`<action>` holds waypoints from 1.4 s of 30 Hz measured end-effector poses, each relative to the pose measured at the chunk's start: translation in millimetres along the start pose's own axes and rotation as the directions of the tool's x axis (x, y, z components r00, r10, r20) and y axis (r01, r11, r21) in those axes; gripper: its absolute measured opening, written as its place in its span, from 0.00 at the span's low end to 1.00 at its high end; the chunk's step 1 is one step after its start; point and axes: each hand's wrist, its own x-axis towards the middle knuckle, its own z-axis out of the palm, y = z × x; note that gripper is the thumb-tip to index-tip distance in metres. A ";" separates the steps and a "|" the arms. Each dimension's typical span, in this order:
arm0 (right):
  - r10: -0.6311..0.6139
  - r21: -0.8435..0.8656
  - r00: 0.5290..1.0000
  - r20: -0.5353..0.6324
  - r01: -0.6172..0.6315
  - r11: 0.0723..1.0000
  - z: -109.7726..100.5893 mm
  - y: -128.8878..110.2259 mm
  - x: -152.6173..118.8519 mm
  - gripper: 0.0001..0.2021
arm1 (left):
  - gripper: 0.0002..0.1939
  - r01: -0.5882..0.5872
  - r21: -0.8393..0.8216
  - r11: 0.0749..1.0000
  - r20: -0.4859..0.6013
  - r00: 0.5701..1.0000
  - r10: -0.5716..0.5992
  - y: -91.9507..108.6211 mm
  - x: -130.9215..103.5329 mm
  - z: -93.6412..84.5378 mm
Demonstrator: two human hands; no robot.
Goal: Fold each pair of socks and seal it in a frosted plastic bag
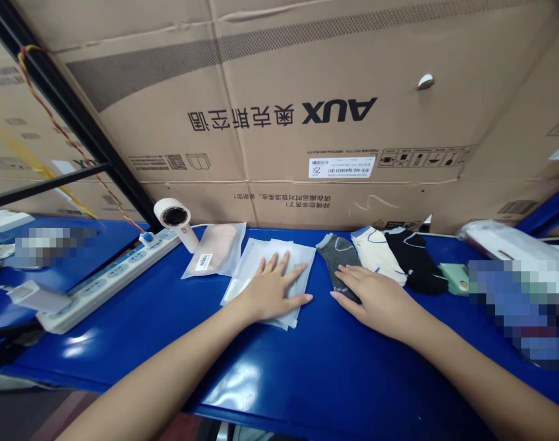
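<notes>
My left hand lies flat with spread fingers on a small stack of frosted zip bags. On the right, my right hand rests palm down over the lower part of a grey sock pair, fingers stretched out and covering some of it. Beside the grey socks lie cream socks with blue lines, then black socks. Left of the bag stack is a frosted bag with something pinkish inside and a white barcode label.
A white power strip with a plugged-in charger runs along the left. A small handheld fan stands behind it. Cardboard walls the back of the blue table. A green item and a white plastic-wrapped package lie at right.
</notes>
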 end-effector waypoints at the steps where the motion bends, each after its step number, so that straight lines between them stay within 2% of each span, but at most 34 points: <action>1: 0.013 -0.022 1.000 0.009 -0.013 1.000 -4.5 -0.9 -0.6 0.21 | 0.40 0.023 0.016 1.000 0.003 1.000 -0.023 -1.5 1.7 2.1; 4: 0.113 -0.091 0.993 0.015 -0.111 0.990 -13.1 -4.0 -0.4 0.21 | 0.39 0.078 0.060 0.995 -0.015 0.997 -0.077 -10.8 7.6 4.4; 8: 0.209 -0.075 0.977 -0.047 -0.212 0.974 -13.5 -7.9 2.1 0.20 | 0.38 0.085 0.097 0.992 -0.131 0.989 -0.072 -14.0 9.1 2.2; 11: 0.239 -0.050 0.971 -0.023 -0.240 0.969 -10.8 -9.6 2.7 0.23 | 0.31 -0.037 0.055 0.998 -0.261 0.964 0.050 -3.0 5.5 -0.4; 13: 0.243 -0.020 0.970 -0.027 -0.244 0.970 -7.7 -9.7 2.5 0.23 | 0.23 -0.184 0.002 0.983 -0.338 0.925 0.174 6.2 3.1 -1.4; 15: 0.208 0.035 0.976 -0.063 -0.206 0.978 -2.9 -8.6 2.3 0.20 | 0.17 -0.306 -0.025 0.952 -0.365 0.889 0.276 13.8 1.3 -1.1; 17: 0.151 0.102 0.985 -0.084 -0.142 0.985 2.9 -6.2 2.7 0.15 | 0.13 -0.339 -0.021 0.941 -0.337 0.888 0.312 18.3 0.3 0.2; 20: 0.111 0.198 0.991 -0.072 -0.095 0.976 10.5 -0.9 4.4 0.11 | 0.10 -0.276 -0.009 0.961 -0.274 0.925 0.263 19.9 -0.2 2.8; 26: 0.177 0.379 0.984 -0.008 -0.161 0.911 14.2 7.4 7.8 0.12 | 0.07 -0.188 -0.185 0.965 -0.263 0.955 0.136 12.0 4.8 9.4; 31: 0.164 0.335 0.986 -0.022 -0.147 0.931 12.5 6.7 7.8 0.12 | 0.06 -0.144 -0.295 0.944 -0.189 0.978 0.090 4.8 11.1 15.8; 34: 0.186 0.339 0.982 -0.008 -0.173 0.925 11.2 3.8 7.1 0.11 | 0.06 -0.153 -0.289 0.945 -0.181 0.978 0.103 4.4 11.7 16.9; 37: 0.156 0.301 0.988 -0.021 -0.142 0.943 12.0 2.8 6.6 0.12 | 0.05 -0.163 -0.275 0.948 -0.181 0.977 0.115 4.6 11.2 17.1; 39: 0.128 0.275 0.991 -0.028 -0.116 0.954 13.4 3.7 6.3 0.11 | 0.05 -0.163 -0.275 0.948 -0.174 0.978 0.117 4.3 11.1 17.4; 42: 0.152 0.290 0.988 -0.018 -0.140 0.947 14.5 5.0 5.9 0.08 | 0.05 -0.165 -0.274 0.947 -0.167 0.978 0.122 3.6 11.6 17.9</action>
